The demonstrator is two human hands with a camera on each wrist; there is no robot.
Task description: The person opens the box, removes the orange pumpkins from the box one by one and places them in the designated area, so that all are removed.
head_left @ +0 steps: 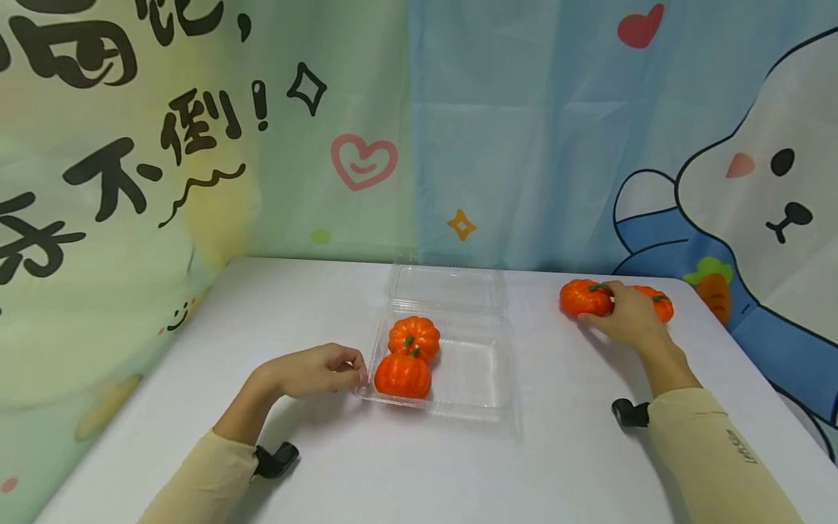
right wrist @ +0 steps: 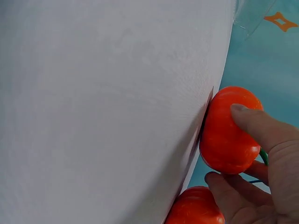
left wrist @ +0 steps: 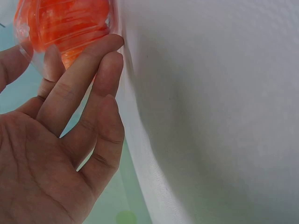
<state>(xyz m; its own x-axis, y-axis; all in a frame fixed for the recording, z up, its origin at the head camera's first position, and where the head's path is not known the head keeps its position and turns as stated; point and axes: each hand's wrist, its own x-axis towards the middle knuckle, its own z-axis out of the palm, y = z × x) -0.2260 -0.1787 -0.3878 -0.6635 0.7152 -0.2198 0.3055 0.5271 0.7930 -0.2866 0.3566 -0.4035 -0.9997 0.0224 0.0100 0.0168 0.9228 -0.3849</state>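
Ideally, the right hand (head_left: 627, 316) keeps its pinch low and even: thumb on the front of a pumpkin (head_left: 581, 298), fingers reaching round behind. A neighbour (head_left: 661, 304) sits just beside it on the table (head_left: 556, 451), so tucked fingers should avoid a nudge. The left hand (head_left: 314, 371) pinches the near-left corner of the box (head_left: 468, 375), where two pumpkins (head_left: 404, 367) sit; light pressure probably suits such thin plastic.

I had a white table (head_left: 556, 451) carrying a clear plastic box (head_left: 473, 367) toward twelve o'clock and two pumpkins (head_left: 580, 298) toward two.
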